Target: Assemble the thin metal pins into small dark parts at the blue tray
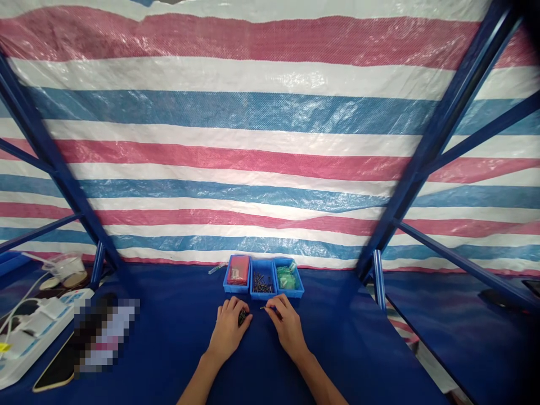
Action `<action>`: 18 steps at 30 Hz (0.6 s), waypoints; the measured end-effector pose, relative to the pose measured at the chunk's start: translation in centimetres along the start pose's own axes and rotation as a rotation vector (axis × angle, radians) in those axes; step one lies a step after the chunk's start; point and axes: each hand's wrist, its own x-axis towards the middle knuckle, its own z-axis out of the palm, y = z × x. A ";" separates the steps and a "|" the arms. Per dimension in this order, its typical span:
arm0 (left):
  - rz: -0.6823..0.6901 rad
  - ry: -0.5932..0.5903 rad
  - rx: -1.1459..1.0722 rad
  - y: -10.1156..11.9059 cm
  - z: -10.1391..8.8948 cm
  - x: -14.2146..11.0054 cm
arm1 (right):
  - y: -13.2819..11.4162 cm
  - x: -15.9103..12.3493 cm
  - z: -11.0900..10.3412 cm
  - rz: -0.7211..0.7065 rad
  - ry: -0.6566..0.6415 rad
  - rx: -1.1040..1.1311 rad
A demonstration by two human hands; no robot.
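Observation:
My left hand (228,328) is curled, with its thumb and fingers around a small dark green piece (242,317) whose kind I cannot make out. Facing it across a small gap, my right hand (287,326) pinches a short, thin metal screw-like piece (262,307) that points left. Just beyond both hands stand three blue bins side by side. Red packets (238,270) fill the left bin (236,289). Slim dark screw-like pieces (262,283) lie in the middle bin (264,296), and the right bin (292,293) holds small green pieces in clear plastic (287,278).
A white power strip (46,332) with plugs and a phone (59,365) lie at the left, beside a blurred patch. A clear plastic cup (70,267) stands behind them. Blue metal frame posts (400,197) flank the blue tabletop (169,349). A striped sheet (253,152) hangs behind.

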 end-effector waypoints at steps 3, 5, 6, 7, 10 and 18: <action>0.006 0.009 0.007 -0.2 0.2 0.0 | -0.2 0.0 -0.2 -0.008 -0.021 0.021; 0.013 0.015 0.013 -0.3 0.3 0.0 | -0.3 0.0 -0.2 0.008 -0.030 0.045; 0.016 0.019 0.017 -0.4 0.4 0.0 | -0.3 0.0 -0.2 0.020 -0.035 0.063; 0.019 0.021 0.020 -0.5 0.4 0.0 | -0.3 0.0 -0.2 0.035 -0.041 0.084; 0.021 0.018 0.019 -0.5 0.4 0.0 | -0.2 -0.1 -0.1 0.069 -0.057 0.147; 0.020 0.018 0.008 -0.4 0.3 0.0 | -0.1 0.0 0.0 0.049 -0.041 0.113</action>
